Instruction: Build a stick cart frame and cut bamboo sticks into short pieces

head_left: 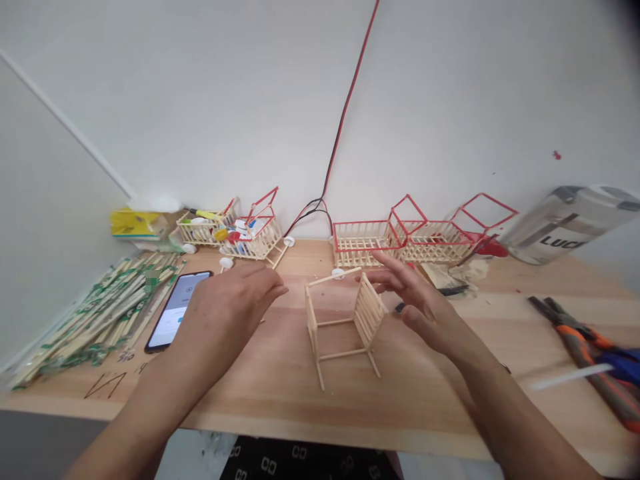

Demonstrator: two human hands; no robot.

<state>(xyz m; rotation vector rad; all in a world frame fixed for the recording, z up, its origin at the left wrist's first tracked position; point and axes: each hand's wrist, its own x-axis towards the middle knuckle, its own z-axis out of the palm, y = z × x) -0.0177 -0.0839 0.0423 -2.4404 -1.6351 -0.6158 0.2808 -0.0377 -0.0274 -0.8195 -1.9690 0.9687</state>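
One stick frame [369, 308], basket [263, 247] of colourful items [243, 231]

Bare forearms [167, 393], black garment [323, 463]
Worn at the lap — printed with pale square outlines [269, 465], set in pairs.

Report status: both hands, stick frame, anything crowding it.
Left hand apart from stick frame, grip unclear. Right hand open at its slatted side, contact unclear. Frame standing on table. Red-trimmed basket behind.
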